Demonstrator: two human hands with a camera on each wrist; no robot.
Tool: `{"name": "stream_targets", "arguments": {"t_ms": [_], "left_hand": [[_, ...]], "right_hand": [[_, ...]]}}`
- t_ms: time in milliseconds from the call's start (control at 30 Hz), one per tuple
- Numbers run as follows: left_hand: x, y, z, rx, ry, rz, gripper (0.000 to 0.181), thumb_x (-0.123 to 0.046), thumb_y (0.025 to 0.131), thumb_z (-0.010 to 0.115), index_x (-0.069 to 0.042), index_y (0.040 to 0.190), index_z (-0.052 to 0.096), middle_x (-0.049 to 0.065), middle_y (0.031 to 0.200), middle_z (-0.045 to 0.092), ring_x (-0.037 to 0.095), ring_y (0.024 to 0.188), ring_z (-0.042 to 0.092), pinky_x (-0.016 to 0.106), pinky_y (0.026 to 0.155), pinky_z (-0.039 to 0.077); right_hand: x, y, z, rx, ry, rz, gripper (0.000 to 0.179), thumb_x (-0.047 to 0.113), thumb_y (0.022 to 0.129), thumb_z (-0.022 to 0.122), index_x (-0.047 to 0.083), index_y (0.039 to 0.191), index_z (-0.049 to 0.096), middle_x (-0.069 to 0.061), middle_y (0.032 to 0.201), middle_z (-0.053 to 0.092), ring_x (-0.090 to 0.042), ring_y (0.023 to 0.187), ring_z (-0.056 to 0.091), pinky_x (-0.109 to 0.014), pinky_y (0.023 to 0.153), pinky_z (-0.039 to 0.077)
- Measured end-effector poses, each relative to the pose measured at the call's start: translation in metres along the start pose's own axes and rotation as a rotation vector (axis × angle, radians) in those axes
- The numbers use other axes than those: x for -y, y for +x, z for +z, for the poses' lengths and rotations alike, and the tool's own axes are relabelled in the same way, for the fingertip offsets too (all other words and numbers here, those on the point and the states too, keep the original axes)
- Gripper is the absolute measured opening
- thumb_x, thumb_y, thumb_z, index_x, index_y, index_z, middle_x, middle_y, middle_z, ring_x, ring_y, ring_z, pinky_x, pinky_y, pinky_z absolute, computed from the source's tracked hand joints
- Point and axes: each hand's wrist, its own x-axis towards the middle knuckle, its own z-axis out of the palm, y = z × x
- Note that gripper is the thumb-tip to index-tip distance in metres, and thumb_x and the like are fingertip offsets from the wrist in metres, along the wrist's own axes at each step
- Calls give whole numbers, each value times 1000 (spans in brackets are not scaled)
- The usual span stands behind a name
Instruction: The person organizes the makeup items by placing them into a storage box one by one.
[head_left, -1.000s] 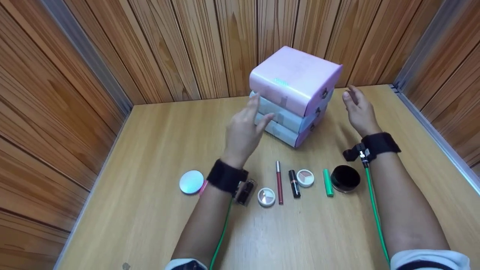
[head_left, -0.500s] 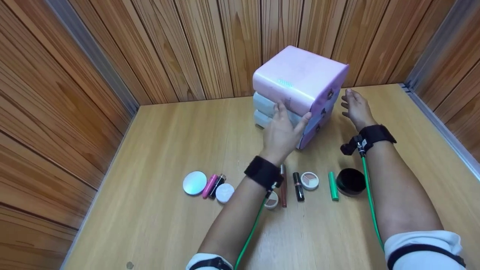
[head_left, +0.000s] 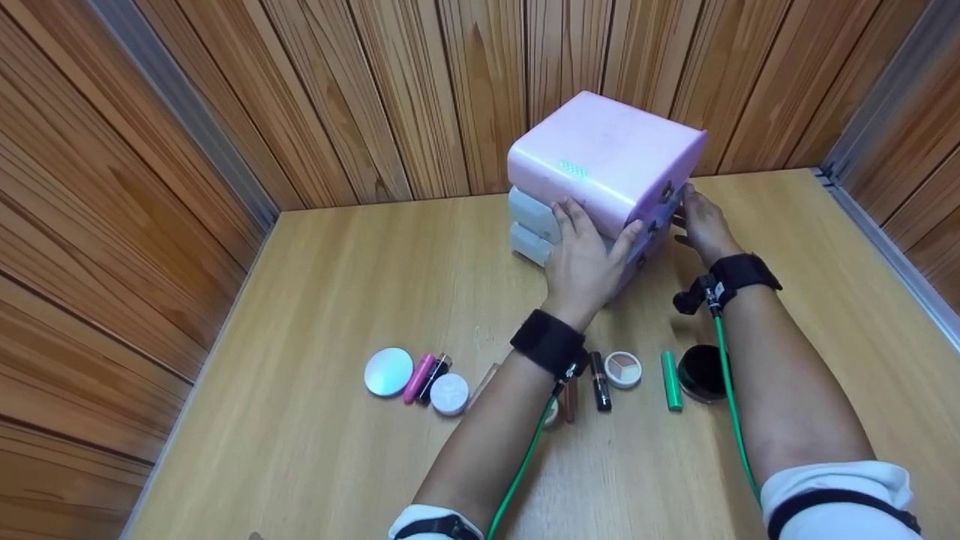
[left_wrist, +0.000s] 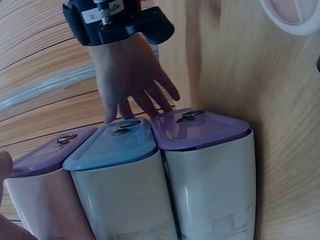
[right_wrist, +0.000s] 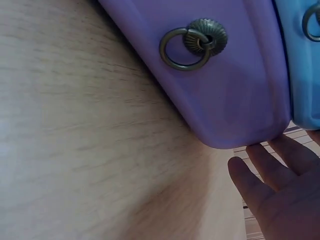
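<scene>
Right there at the back of the counter [head_left: 360,292], seen from the head, stands a three-tier drawer box [head_left: 611,154], pink on top, turned at an angle near the wood-panelled wall [head_left: 450,97]. Both hands are at it, fingers loose rather than gripping: the left hand [head_left: 585,262] lies spread over its pale curved side, thumb apart, and the right hand [head_left: 706,229] is at the far edge of the ring-pull side, some fingertips hidden. Nearer the person, a white round compact [head_left: 388,372], a pink tube [head_left: 418,379], a small white jar [head_left: 449,394], a black tube [head_left: 600,382], a round palette [head_left: 622,370], a green tube [head_left: 671,381] and a dark jar [head_left: 701,373] lie scattered.

From the left wrist, the drawer box shows two purple fronts with a blue one between, each with a ring pull; the right hand's fingers splay at their edge, while only bits of the left hand enter at the side.

From the right wrist, the right hand's fingers reach the rounded edge of a purple front, slightly fanned, its palm partly cut off.
</scene>
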Motion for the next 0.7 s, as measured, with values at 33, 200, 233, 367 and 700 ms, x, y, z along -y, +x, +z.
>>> {"name": "stream_targets", "arguments": {"t_ms": [33, 200, 233, 367, 700], "left_hand": [[0, 1, -1, -3, -1, -1, 108, -79, 85, 30, 3, 153, 14, 26, 155, 19, 30, 114, 60, 39, 79, 55], [5, 6, -4, -19, 11, 13, 106, -78, 87, 29, 5, 152, 17, 27, 155, 20, 29, 114, 60, 37, 78, 55], [7, 5, -5, -12, 13, 17, 106, -77, 87, 30, 5, 152, 17, 27, 154, 20, 29, 116, 59, 37, 79, 55], [12, 2, -9, 29, 4, 19, 103, -75, 89, 31, 5, 152, 17, 26, 155, 19, 28, 127, 49, 38, 89, 51], [24, 0, -20, 61, -93, 49, 92, -64, 96, 30, 5, 153, 9, 26, 157, 9, 30, 138, 31, 38, 103, 41]], "right_hand": [[0, -1, 1, -2, -5, -1, 74, 52, 103, 21, 2, 155, 8, -26, 156, 16, -42, 141, 21, -55, 111, 23], [1, -3, 4, 12, -17, -15, 73, 51, 103, 26, 3, 156, 9, -27, 155, 19, -43, 140, 23, -58, 109, 25], [1, -5, 5, 17, -18, -18, 72, 49, 104, 27, 2, 155, 8, -28, 154, 20, -44, 140, 23, -58, 109, 25], [-4, -11, 7, 18, -27, -9, 69, 46, 105, 27, 3, 156, 8, -28, 154, 19, -43, 140, 23, -57, 109, 26], [-25, -5, 11, -8, -14, 25, 73, 55, 101, 29, 14, 158, 10, -18, 158, 20, -36, 141, 25, -54, 109, 29]]}}
